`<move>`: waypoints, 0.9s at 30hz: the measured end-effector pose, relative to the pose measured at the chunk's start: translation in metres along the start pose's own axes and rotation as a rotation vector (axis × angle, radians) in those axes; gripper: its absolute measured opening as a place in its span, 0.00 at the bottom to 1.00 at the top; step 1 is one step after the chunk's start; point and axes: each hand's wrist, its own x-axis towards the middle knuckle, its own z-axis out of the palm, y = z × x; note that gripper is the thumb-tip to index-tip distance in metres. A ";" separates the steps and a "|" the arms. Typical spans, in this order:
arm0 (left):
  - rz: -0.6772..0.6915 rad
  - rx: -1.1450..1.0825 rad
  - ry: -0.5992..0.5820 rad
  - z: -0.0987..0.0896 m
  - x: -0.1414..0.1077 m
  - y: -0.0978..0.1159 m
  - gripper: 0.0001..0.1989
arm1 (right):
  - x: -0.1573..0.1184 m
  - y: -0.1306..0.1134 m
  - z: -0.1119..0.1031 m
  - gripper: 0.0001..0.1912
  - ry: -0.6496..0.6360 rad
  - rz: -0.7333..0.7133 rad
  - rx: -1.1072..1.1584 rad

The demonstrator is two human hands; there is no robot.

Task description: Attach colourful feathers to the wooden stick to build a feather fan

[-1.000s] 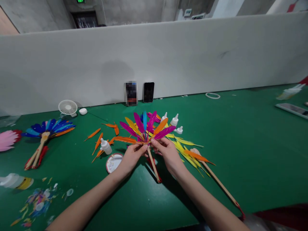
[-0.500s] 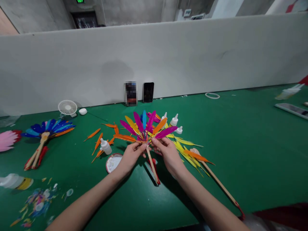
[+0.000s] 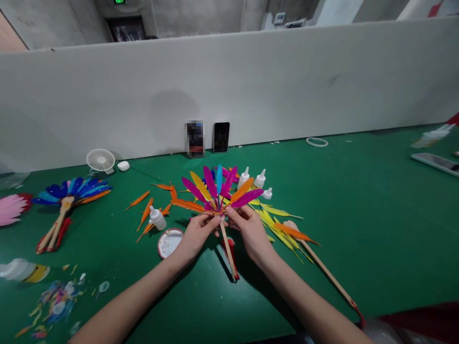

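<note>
Between my two hands is a feather fan (image 3: 229,248) with a wooden handle; magenta, orange, yellow and blue feathers spread from its head. My left hand (image 3: 201,234) is closed on the top of the handle from the left. On the other side, my right hand (image 3: 249,227) pinches the base of the feathers. Close by my left hand lie a round dish (image 3: 169,242) of small pale beads and a white dropper bottle (image 3: 158,218). Yellow feathers (image 3: 279,229) are strewn right of my right hand, beside a second wooden handle (image 3: 326,270) with an orange feather across it.
Finished-looking blue feather fans (image 3: 66,203) lie at the left, near a small white fan (image 3: 101,160). Two phones, one a black phone (image 3: 221,137), lean on the white partition (image 3: 251,86). A glue bottle (image 3: 25,271) and scraps (image 3: 57,301) lie front left on the green table (image 3: 376,215).
The feather fan has shifted slightly right and tilted a little, its handle end lower. Both hands keep their hold on it; the things on the table lie as before.
</note>
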 end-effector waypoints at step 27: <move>-0.012 -0.030 0.052 0.001 -0.004 0.006 0.13 | -0.001 -0.003 0.001 0.15 0.045 -0.044 -0.099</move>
